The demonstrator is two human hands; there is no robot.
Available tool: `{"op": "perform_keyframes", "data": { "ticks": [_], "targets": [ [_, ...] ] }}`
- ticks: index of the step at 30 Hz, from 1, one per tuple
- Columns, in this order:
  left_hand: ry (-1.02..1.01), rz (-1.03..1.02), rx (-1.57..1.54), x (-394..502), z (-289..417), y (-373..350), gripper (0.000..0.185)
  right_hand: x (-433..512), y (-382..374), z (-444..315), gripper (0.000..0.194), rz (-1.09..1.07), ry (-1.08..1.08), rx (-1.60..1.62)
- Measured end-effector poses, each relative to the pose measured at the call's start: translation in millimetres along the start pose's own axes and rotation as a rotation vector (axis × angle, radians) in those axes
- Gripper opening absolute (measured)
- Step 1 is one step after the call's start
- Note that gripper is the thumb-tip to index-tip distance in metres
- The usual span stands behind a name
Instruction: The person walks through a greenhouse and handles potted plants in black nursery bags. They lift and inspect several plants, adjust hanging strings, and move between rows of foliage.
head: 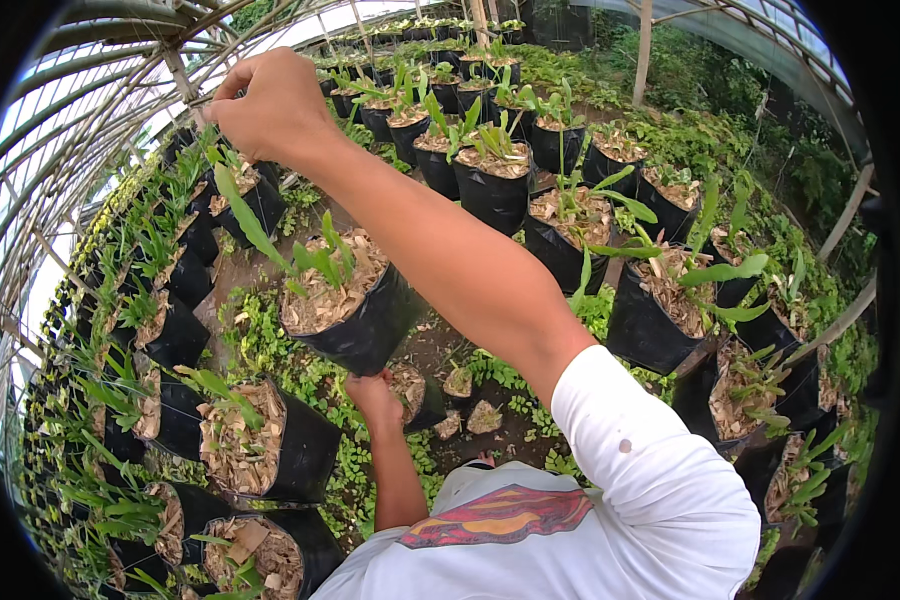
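Observation:
My left hand (pixel 376 397) grips the lower edge of a black plastic grow bag (pixel 367 330), which is tilted and raised off the ground. The bag is filled with wood chips (pixel 322 300), and a flat-stemmed green plant (pixel 322 259) grows from it, with one long stem leaning up and left. My right hand (pixel 274 105) is stretched high to the upper left, above that plant. Its thumb and finger are pinched together near the greenhouse frame; whether something thin is between the fingertips cannot be made out. My right forearm hides part of the bag's right side.
Rows of similar potted plants flank me, with bags (pixel 270 442) on the left and bags (pixel 656 315) on the right. A smaller pot (pixel 416 394) and loose root clumps (pixel 484 417) lie near my feet. Wooden posts (pixel 642 52) and a curved roof frame (pixel 82 86) surround the rows.

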State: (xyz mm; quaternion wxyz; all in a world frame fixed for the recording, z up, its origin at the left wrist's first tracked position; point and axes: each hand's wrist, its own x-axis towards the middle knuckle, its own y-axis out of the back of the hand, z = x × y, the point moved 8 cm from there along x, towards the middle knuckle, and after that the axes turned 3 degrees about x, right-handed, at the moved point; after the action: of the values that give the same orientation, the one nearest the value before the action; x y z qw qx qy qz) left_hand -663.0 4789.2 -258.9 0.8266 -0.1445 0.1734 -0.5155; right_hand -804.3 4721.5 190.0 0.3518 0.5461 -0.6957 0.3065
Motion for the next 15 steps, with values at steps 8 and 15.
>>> {"op": "perform_keyframes", "data": {
  "ticks": [8,15],
  "targets": [
    [0.063,0.023,0.095,-3,12,21,0.011,-81,101,4,0.020,0.023,-0.310,0.030],
    [-0.032,-0.099,0.182,-65,54,-8,0.021,-194,154,-11,0.015,0.074,-0.406,-0.113]
  ]
}}
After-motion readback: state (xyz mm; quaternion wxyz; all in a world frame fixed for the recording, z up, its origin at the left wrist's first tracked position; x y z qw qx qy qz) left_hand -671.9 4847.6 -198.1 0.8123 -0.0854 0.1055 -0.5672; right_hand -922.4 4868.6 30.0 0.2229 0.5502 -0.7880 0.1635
